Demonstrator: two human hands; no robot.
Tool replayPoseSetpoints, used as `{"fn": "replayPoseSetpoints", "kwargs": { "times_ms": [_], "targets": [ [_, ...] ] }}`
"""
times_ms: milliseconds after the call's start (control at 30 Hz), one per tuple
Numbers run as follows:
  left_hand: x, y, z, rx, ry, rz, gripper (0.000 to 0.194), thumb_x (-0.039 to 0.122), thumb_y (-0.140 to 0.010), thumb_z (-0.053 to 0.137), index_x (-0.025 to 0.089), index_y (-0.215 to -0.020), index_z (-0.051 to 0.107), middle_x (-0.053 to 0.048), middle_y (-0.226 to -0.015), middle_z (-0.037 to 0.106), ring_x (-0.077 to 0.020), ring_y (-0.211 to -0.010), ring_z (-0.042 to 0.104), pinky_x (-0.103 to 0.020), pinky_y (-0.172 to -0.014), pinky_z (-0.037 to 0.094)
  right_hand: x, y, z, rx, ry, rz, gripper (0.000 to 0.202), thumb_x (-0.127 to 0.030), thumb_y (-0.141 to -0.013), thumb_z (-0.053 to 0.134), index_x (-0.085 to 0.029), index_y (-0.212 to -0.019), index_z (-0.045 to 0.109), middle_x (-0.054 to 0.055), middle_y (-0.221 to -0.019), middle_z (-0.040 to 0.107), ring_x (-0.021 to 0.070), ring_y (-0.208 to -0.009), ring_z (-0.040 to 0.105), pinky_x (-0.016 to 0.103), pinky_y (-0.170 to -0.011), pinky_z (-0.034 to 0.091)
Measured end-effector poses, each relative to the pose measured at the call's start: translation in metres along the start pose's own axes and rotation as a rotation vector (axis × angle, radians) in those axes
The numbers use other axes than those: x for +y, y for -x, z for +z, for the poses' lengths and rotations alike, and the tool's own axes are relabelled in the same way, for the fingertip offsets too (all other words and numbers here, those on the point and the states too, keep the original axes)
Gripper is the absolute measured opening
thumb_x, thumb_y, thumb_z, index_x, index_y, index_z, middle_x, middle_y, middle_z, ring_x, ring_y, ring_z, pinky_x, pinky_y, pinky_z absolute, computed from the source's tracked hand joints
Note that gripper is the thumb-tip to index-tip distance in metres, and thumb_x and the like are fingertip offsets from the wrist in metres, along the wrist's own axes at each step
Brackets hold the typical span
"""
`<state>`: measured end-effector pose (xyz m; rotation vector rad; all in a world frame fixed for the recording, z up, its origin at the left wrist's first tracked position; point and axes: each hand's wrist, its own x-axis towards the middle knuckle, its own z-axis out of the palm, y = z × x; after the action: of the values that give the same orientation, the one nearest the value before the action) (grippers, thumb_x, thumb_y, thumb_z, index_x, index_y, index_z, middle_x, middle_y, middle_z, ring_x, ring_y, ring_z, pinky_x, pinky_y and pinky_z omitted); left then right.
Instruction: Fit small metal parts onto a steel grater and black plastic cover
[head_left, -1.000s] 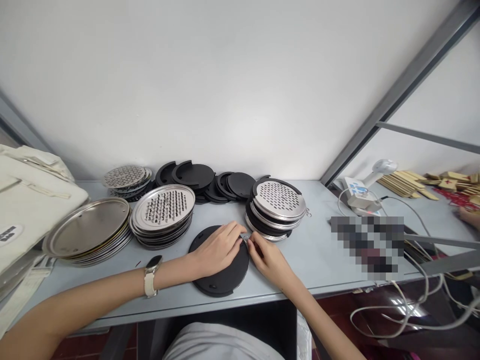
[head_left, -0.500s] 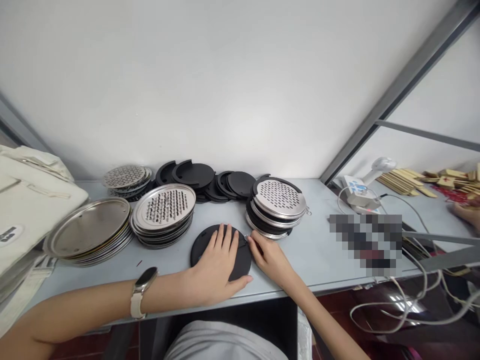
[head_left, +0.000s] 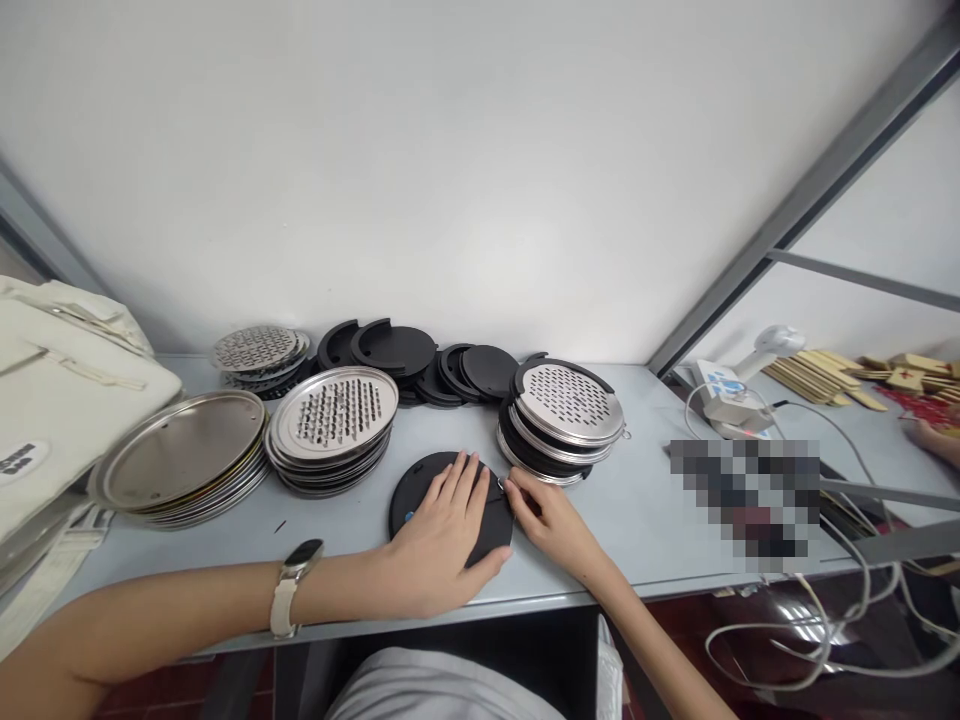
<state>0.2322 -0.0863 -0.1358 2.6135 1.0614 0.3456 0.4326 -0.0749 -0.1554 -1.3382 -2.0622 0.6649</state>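
Observation:
A round black plastic disc [head_left: 420, 480] lies on the table in front of me. My left hand [head_left: 442, 540] rests flat across it, fingers stretched out, covering much of its middle. A small blue spot shows on the disc beside that hand. At the disc's right edge, my right hand [head_left: 553, 525] pinches a small metal ring [head_left: 502, 485], partly hidden by the fingertips. Just behind stands a stack of round metal graters in black holders [head_left: 568, 403]. To the left is a pile of round metal graters [head_left: 339, 415].
Metal trays [head_left: 184, 450] are piled at the left, next to a white bag [head_left: 67, 380]. Loose black discs [head_left: 397, 350] and perforated plates [head_left: 255, 350] lie along the wall. At right are a white scanner [head_left: 776, 340], cables, wooden pieces [head_left: 814, 375] and another person's hand [head_left: 934, 440].
The camera view has shifted slightly. Left hand still lies flat on the disc, and the right hand still pinches at its edge; the metal ring's angle looks slightly different.

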Motion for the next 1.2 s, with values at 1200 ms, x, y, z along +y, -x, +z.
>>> {"fn": "replayPoseSetpoints", "kwargs": {
  "times_ms": [1200],
  "targets": [
    [-0.028,-0.029,-0.019,0.086,0.045,0.073,0.044,0.045,-0.095,0.045,0.016,-0.127,0.041,-0.011,-0.116,0.051,-0.027,-0.105,0.047,-0.043,-0.094,0.037,-0.002,0.002,0.0,0.009,0.046,-0.003,0.028,-0.024,-0.096,0.038,-0.021,-0.068,0.036,-0.005,-0.06,0.038,0.0112,-0.053,0.035,0.025,-0.052,0.025]
  ]
}}
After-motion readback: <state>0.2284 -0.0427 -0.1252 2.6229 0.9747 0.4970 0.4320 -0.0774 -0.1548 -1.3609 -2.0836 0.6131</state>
